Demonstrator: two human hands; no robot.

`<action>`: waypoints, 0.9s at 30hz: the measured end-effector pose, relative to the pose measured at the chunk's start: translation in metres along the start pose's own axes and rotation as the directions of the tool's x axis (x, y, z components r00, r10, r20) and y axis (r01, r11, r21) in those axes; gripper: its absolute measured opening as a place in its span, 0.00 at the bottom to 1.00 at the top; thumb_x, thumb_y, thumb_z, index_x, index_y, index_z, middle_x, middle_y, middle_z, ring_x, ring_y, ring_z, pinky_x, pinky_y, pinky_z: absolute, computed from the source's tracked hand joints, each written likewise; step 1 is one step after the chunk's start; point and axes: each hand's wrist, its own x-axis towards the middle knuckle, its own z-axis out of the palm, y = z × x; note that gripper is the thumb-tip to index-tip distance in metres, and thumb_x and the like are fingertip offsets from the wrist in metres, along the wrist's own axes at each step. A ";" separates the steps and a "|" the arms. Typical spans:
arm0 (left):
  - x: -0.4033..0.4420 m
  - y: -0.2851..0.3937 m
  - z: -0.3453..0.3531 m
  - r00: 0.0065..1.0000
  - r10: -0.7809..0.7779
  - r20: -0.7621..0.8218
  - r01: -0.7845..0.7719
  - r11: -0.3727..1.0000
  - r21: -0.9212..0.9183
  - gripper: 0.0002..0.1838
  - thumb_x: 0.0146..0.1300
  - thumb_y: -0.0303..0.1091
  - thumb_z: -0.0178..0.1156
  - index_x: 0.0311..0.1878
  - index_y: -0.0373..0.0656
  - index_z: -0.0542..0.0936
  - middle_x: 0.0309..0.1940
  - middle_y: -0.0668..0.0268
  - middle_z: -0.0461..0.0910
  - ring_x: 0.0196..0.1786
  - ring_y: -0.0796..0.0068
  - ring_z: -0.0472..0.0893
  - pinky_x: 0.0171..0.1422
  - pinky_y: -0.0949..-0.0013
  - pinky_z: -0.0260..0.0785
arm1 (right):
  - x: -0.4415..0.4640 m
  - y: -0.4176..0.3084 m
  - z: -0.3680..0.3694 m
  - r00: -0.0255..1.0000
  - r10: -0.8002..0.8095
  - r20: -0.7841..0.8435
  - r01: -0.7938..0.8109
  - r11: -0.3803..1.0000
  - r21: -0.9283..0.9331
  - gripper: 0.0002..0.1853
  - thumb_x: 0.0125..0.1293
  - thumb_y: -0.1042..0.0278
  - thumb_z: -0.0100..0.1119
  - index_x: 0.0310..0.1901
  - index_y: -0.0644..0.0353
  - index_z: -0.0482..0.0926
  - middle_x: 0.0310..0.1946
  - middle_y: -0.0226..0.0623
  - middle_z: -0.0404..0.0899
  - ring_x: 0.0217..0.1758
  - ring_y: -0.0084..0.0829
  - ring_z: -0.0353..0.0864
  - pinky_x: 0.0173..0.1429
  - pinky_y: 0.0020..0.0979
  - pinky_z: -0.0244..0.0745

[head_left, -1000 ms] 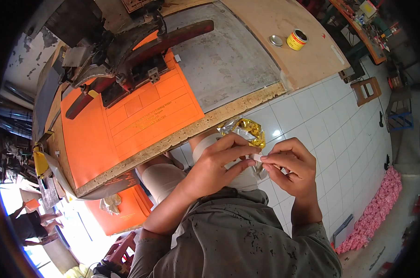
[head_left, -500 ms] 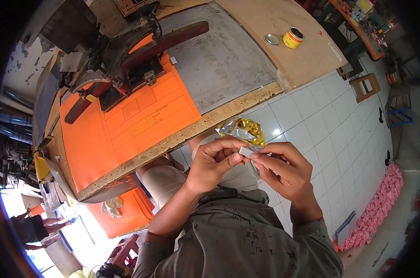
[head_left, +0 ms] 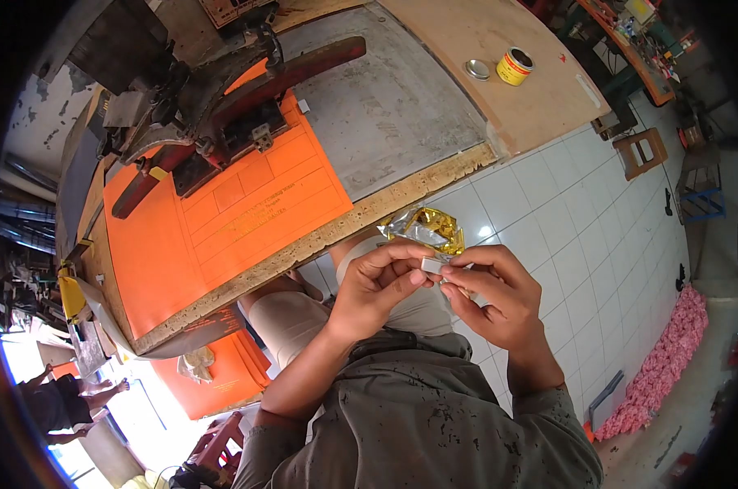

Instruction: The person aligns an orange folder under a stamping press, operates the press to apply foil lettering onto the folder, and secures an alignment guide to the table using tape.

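Note:
A small pale rectangular block (head_left: 431, 265), its kind unclear, is held up over my lap. My left hand (head_left: 374, 287) pinches one end of it between thumb and fingers. At the other end, the thumb and fingertips of my right hand (head_left: 499, 292) are closed on the same block. Just beyond my fingers lies crumpled gold and silver foil (head_left: 434, 228). An orange printed sheet (head_left: 263, 208) with gold lettering is spread on the worktable (head_left: 401, 192), partly beneath a dark metal press (head_left: 222, 138).
A yellow tin (head_left: 515, 67) stands beside its round lid (head_left: 477, 70) on the board at the back. More orange sheets (head_left: 214, 379) are stacked at lower left. Another person (head_left: 55, 403) is at the far left. A pink mat (head_left: 658, 367) lies on the tiled floor at right.
My right hand has shifted slightly left and its fingers have moved on the block. My left hand stays nearly still. The person at far left has changed leg position.

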 end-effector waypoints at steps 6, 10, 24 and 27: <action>-0.001 -0.003 0.012 0.986 0.119 -0.120 -0.094 0.976 0.197 0.19 0.73 0.16 0.67 0.64 0.33 0.79 0.56 0.60 0.85 0.60 0.70 0.87 0.68 0.64 0.82 | 0.005 0.001 0.007 0.998 0.063 -0.018 -0.064 0.996 -0.059 0.17 0.59 0.84 0.76 0.51 0.63 0.88 0.49 0.39 0.84 0.45 0.34 0.90 0.43 0.34 0.87; 0.000 0.008 0.017 0.961 0.226 -0.157 -0.122 0.861 0.493 0.17 0.68 0.16 0.72 0.58 0.35 0.83 0.53 0.60 0.87 0.55 0.70 0.89 0.64 0.63 0.83 | 0.007 0.005 0.015 0.993 0.088 -0.073 -0.092 0.994 -0.051 0.15 0.59 0.84 0.76 0.48 0.63 0.88 0.47 0.40 0.82 0.44 0.34 0.89 0.42 0.34 0.86; -0.027 0.050 0.013 0.784 0.482 0.391 -0.570 0.312 0.760 0.11 0.63 0.17 0.73 0.48 0.33 0.86 0.47 0.53 0.91 0.53 0.55 0.92 0.59 0.56 0.87 | 0.022 0.008 0.026 0.980 0.197 0.008 -0.188 0.921 0.341 0.04 0.63 0.78 0.65 0.38 0.62 0.80 0.38 0.33 0.79 0.39 0.26 0.78 0.46 0.27 0.73; -0.046 0.087 0.025 0.641 0.444 0.626 -0.767 0.330 0.551 0.08 0.69 0.19 0.70 0.49 0.30 0.84 0.47 0.52 0.88 0.51 0.59 0.91 0.56 0.59 0.87 | 0.053 0.041 0.014 0.866 0.449 -0.219 -0.321 0.836 0.445 0.02 0.73 0.79 0.59 0.43 0.62 0.80 0.40 0.26 0.77 0.44 0.17 0.73 0.52 0.23 0.70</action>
